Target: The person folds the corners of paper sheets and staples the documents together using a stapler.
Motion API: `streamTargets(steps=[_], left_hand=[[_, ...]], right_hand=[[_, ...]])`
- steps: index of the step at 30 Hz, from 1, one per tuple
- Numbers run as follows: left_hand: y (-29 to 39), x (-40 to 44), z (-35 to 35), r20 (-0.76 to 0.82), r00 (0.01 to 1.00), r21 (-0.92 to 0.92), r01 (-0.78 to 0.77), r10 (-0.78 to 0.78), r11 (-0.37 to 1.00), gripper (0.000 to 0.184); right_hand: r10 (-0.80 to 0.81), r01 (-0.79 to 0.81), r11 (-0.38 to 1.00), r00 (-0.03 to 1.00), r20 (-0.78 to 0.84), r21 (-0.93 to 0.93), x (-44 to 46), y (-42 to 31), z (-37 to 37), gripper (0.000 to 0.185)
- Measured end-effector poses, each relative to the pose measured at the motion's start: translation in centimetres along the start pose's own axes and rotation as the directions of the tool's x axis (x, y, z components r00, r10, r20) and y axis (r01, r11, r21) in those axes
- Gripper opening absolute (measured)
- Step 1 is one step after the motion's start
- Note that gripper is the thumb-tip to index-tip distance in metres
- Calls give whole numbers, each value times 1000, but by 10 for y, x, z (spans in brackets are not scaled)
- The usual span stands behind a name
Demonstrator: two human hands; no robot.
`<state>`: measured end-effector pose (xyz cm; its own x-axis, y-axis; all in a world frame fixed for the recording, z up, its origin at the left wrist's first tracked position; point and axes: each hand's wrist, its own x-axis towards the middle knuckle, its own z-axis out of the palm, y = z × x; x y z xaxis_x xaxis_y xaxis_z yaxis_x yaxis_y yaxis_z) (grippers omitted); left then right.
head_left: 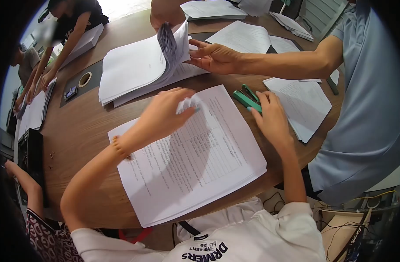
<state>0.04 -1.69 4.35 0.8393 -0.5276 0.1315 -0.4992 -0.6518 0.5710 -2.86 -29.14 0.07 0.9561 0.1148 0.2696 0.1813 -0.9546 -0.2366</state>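
Note:
A stack of printed sheets (195, 161) lies at a slant on the wooden table in front of me. My left hand (167, 109), with a beaded bracelet at its wrist, is over the upper part of this stack. Its fingertips are smeared by motion, so whether they hold anything cannot be made out. To the right of the stack's top corner, a green stapler (245, 99) rests on the table. My right hand (270, 114) has its fingers on the stapler's near end.
Across the table, a co-worker's hand (217, 58) lifts pages of a thick paper pile (132, 70). More papers (302, 105) lie at the right. A tape roll (85, 79) sits at upper left, a black tray (31, 153) at left. Other people work around the table.

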Motion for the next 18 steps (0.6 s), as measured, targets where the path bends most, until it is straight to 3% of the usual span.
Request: streamTargets(steps=[2,3,5,6,8,11,14,18], left_hand=[[-7,19,29,-63,998,84,-11,17,996,41],[-9,28,36,-90,996,10,14,-13,1000,42],[-17,43,44,-107,994,-113,22,-34,993,41],[-21,44,46,-101,994,-113,23,-35,993,41],[-18,47,43,26,991,-346,134,-133,929,38],[-23,46,50,-69,995,-344,45,-73,938,35],[-26,43,51,-68,997,-327,10,-34,945,36],[-26,44,47,15,996,-391,91,-92,916,35]], right_hand=[[-76,102,989,973,-220,110,-14,-15,-3,46],[-74,101,989,973,-220,110,-22,-21,-6,46],[-8,-8,842,1000,26,540,-35,-31,-9,53],[-4,-12,841,1000,29,541,-36,-30,-3,53],[18,-184,337,982,189,924,-37,-25,11,55],[-23,-328,203,940,339,923,-35,-21,9,54],[-3,-392,73,919,394,917,-39,-28,14,53],[28,-379,102,925,378,920,-40,-33,13,52]])
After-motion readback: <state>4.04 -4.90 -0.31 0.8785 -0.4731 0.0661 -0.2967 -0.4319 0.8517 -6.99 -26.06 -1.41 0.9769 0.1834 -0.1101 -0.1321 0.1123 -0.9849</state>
